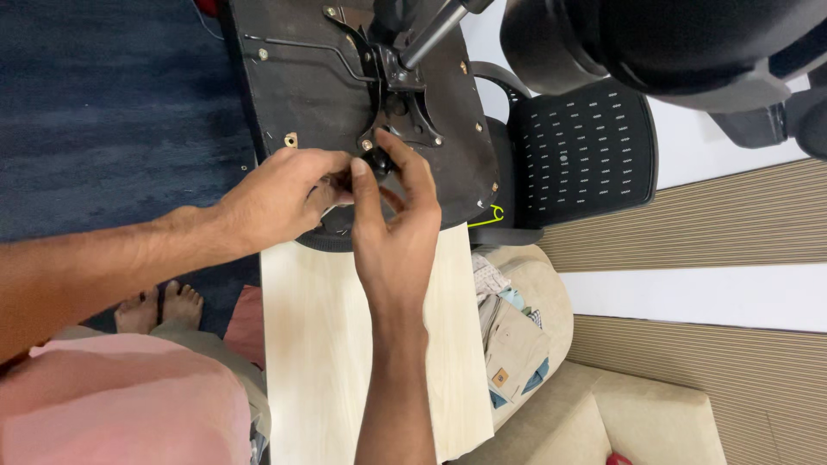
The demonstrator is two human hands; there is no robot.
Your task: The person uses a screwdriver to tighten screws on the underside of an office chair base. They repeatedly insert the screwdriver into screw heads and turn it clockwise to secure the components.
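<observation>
Both hands meet at the near edge of the upturned chair seat (pixel 310 95). Left hand (pixel 280 198) comes in from the left, fingers curled and pinched on a small dark part (pixel 362 170) right at the seat's edge; what exactly it is, can't tell, too much is hidden btwn the fingers. Right hand (pixel 396 228) rises from below, thumb and forefinger up, tips touching that same part, the rest of its fingers loosely bent, so it's pinching w/ the left rather than clenched. Just above the fingertips sits the black metal bracket (pixel 392 95) bolted to the seat's underside, w/ a silver gas cylinder (pixel 431 34) slanting up and away from it. The seat lies underside-up on a pale wood board (pixel 319 362) that runs down toward the person. Right of the seat, a black mesh backrest (pixel 586 146). Lower right, a beige sofa (pixel 655 422) w/ a pile of folded clothes (pixel 512 336) on it. Blue carpet (pixel 103 103) at left, bare feet (pixel 159 306) below the left forearm.
</observation>
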